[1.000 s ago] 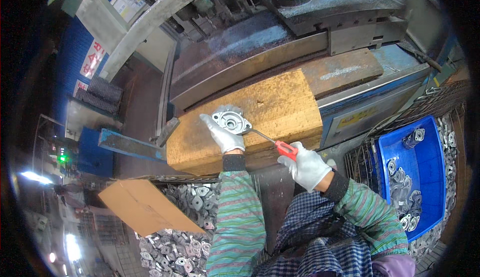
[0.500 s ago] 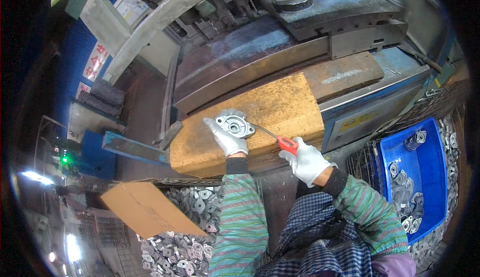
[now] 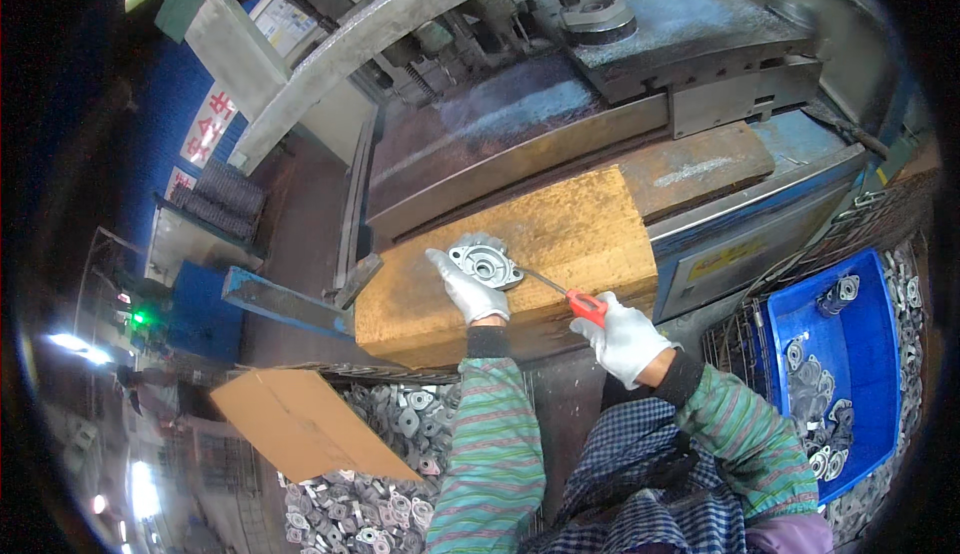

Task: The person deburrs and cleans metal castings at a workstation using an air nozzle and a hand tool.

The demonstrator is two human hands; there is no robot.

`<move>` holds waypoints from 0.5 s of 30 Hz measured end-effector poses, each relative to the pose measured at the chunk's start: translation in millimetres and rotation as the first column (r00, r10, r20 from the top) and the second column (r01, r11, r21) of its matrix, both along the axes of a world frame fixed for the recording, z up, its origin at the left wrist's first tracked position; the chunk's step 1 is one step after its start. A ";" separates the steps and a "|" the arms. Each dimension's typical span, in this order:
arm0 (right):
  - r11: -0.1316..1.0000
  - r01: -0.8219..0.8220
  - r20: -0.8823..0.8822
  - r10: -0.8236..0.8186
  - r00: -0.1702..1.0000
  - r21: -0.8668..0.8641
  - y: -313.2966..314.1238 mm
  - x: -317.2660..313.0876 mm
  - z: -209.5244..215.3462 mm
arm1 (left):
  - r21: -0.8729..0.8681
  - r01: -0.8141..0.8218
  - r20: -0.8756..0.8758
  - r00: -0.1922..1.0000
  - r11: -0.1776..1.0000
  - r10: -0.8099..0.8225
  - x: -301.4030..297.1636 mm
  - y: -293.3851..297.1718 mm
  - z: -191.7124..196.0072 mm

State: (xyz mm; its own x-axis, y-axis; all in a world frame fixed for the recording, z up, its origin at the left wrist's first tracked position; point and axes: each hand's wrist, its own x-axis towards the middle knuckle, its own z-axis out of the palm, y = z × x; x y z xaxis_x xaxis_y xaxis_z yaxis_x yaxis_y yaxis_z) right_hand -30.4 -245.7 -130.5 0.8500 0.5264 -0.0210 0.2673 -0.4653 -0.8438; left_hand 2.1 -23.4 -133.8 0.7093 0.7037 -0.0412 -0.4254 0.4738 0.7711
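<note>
My left hand point(image 3: 467, 289), in a white glove, holds a grey cast metal part point(image 3: 485, 260) with a round bore on top of a worn wooden block point(image 3: 580, 239). My right hand point(image 3: 625, 336), also gloved, grips a red-handled screwdriver point(image 3: 585, 302). Its thin shaft reaches left to the edge of the metal part. Both striped sleeves come in from the lower edge.
A large press machine point(image 3: 560, 84) rises behind the block. A blue bin point(image 3: 850, 354) at the right holds several metal parts. A pile of similar parts point(image 3: 400, 424) lies lower left, partly under a cardboard sheet point(image 3: 300, 424). A wire basket point(image 3: 905, 284) stands at the far right.
Both hands, the part and the screwdriver keep the same pose on the block; the view has shifted slightly.
</note>
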 end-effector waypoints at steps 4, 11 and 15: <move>0.999 -0.033 0.015 0.033 0.999 -0.028 -3.6 -9.8 7.7 | -0.016 -0.069 -0.030 0.997 0.998 0.068 1.4 1.0 0.3; 0.998 -0.058 0.016 0.058 0.998 -0.036 -6.9 -12.4 14.1 | -0.047 -0.116 -0.070 0.991 0.992 0.112 3.7 -4.7 4.6; 0.998 -0.047 0.001 0.047 0.999 -0.032 -5.7 -12.2 14.9 | 0.001 -0.085 -0.040 0.996 0.996 0.085 1.4 -1.6 2.2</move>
State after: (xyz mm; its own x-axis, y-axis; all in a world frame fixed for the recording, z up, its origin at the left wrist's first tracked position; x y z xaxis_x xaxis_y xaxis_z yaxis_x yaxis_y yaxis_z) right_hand -42.6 -251.5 -115.6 0.8244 0.5648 -0.0370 0.2907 -0.4786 -0.8285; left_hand 3.5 -25.0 -131.6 0.6450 0.7611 -0.0685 -0.4331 0.4379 0.7878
